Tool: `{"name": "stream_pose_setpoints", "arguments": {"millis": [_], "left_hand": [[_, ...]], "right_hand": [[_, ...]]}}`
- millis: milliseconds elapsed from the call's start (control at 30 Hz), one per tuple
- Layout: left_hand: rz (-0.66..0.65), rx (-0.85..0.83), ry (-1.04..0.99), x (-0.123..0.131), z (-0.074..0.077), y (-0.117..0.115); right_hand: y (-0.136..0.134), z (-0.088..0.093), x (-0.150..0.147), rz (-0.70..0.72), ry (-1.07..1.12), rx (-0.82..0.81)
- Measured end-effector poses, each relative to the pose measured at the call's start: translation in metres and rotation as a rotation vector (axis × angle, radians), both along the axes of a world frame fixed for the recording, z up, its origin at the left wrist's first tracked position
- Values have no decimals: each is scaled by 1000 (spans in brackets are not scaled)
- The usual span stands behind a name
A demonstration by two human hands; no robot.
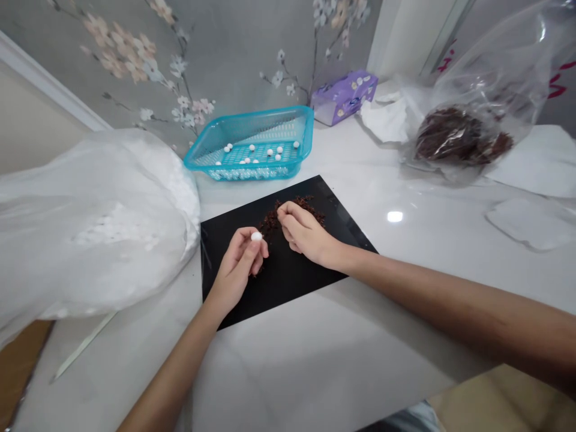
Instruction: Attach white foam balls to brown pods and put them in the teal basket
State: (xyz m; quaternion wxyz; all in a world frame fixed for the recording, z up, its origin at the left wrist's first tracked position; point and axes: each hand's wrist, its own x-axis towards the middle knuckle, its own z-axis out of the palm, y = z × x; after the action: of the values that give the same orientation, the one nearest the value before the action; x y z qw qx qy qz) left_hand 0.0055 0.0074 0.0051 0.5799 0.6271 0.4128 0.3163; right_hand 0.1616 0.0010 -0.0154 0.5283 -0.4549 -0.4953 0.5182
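Note:
Between the thumb and fingers of my left hand [240, 261] is a small white ball [256, 236]. My right hand [306, 234] is closed in a pinch over a heap of small dark brown pieces [315, 208]; what its fingertips hold, if anything, is too small to make out. Both hands are above a black flat board [288, 282], and more brown bits lie by my left fingers. Behind the board stands a blue plastic basket [252, 170] with several white balls, some with a dark spot.
A large translucent bag [112, 228] of white balls fills the left side. On the right sits a clear bag [468, 138] of brown material, beside white paper sheets [533, 222]. A purple tissue box [344, 97] stands against the wall. A pale strip [85, 345] lies front left.

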Motion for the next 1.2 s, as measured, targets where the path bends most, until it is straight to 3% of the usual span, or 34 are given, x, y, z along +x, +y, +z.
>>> {"name": "stream_pose_setpoints", "arguments": {"millis": [167,400,933,1200], "left_hand": [[36,-54,-72,0,0,2],[88,-59,-126,0,-1,4],[69,-74,42,-1,-5,4],[61,-19,68,0,-4,2]], "right_hand": [[-3,3,1,30,76,-9],[-4,4,-1,37,-79,91],[-11,6,-2,-2,-197,209],[-12,5,-2,-25,-315,414]]}}
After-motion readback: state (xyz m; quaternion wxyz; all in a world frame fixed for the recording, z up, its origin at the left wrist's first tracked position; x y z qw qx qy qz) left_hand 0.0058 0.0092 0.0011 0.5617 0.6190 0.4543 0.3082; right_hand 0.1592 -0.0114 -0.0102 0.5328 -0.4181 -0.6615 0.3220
